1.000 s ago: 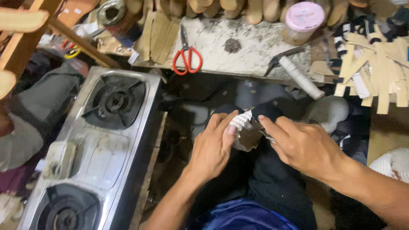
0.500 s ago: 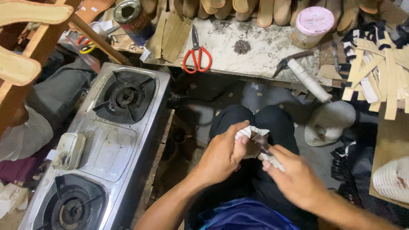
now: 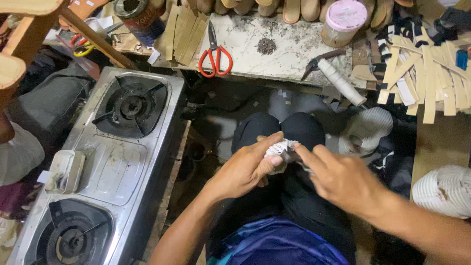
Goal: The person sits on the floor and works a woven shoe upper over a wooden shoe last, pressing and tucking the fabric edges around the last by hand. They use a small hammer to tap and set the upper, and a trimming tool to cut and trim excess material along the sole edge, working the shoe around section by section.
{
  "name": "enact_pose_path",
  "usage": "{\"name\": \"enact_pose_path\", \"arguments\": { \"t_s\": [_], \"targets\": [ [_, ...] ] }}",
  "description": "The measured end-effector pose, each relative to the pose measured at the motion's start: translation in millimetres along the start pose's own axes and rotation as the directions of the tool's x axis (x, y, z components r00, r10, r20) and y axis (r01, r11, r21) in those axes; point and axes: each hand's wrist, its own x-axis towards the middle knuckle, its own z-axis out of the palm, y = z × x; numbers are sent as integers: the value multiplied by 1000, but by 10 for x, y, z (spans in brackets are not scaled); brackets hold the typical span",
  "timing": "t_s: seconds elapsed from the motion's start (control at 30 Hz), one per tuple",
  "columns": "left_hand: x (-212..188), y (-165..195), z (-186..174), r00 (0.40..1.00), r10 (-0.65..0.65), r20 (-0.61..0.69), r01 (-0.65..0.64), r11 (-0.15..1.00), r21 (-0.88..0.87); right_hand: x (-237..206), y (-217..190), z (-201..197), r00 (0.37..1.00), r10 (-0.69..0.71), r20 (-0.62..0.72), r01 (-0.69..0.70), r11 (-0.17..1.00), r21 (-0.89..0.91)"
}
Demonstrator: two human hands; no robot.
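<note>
Here we have both hands together over our lap, just above the dark-trousered knees; the left hand [image 3: 245, 169] is curled around a small pale bundle [image 3: 280, 149], ribbed or wrapped in white, with the thumb pressed on its near face; the right hand [image 3: 338, 176] comes in from the other side, fingers narrowed to a pinch at the bundle's edge, though we cannot tell whether they grip a strip of it or only touch it; the bundle sits between the two hands, clear of the bench [image 3: 294, 46]. As we judge it, the work on this piece is in the middle: the bundle is in the grip and being handled, yet nothing shows it finished or set down; much stock looks unused, for a loose heap of tan strips [image 3: 427, 73] lies on the right of the bench, well apart from the hands, and the red-handled scissors [image 3: 214, 54] lie untouched near the bench's middle, beside a pink-lidded jar [image 3: 343, 22] and a hammer with a white-wrapped handle [image 3: 338, 81]. To our left stands a two-burner gas stove [image 3: 113, 162], unlit as far as we can see.
</note>
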Motion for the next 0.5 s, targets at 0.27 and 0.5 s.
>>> {"name": "enact_pose_path", "arguments": {
  "t_s": [0.27,0.5],
  "targets": [
    [-55,-106,224,913,320,-253,-229,915,332,-199,-209,552,946,256,-199,-136,869,475],
    [-75,-91,409,972,149,-181,-72,924,376,-248,99,-128,993,-119,-3,97,799,593]
  ]
}}
